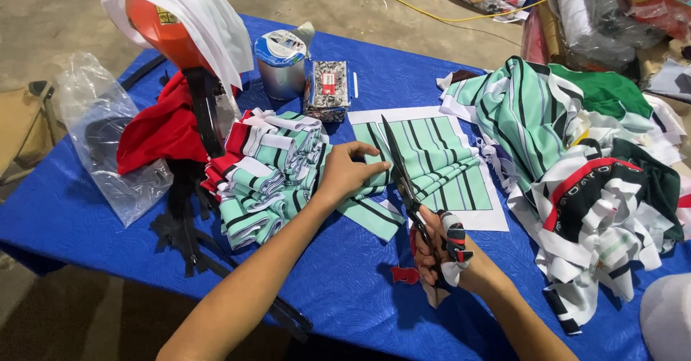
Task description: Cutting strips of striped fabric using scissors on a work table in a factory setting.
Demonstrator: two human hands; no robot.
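While the left hand (345,170) pinned the striped fabric (432,161) flat on the blue worktop (345,282), the right hand (440,249) gripped the scissors (403,181), fingers clenched, mid-cut. Looked like careful steering along the stripe was needed.

Both forearms are showing bare, no sleeves reaching them. The right hand (440,249) is wearing striped cloth wrappings round its fingers; the left hand (345,172) is wearing nothing.

My left hand (344,174) lies flat, fingers extended; my right hand (440,249) is curled closed, both forearms stretched forward.
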